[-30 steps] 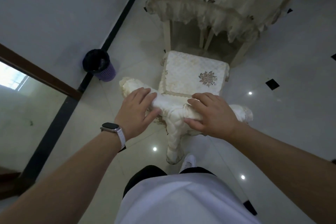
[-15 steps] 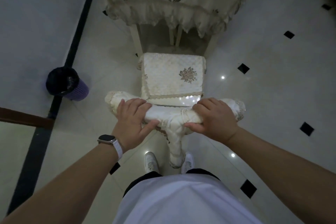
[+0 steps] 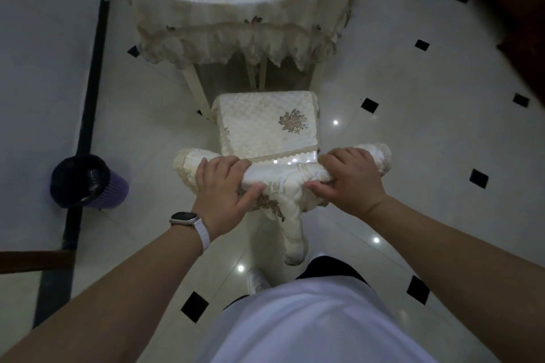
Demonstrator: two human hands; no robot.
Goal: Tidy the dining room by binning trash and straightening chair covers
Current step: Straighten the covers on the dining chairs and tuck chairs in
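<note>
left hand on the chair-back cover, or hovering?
Touching. In the head view the left hand lies on the chair-back cover, fingers over the top and thumb pressed against its near side; no gap shows.

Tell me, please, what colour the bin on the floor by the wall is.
The bin is purple with a black liner, seen in the head view.

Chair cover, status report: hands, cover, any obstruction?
Left hand and right hand both gripping the chair cover on the backrest top. Seat cover lies flat. Bin stands clear by the wall; nothing obstructing.
</note>
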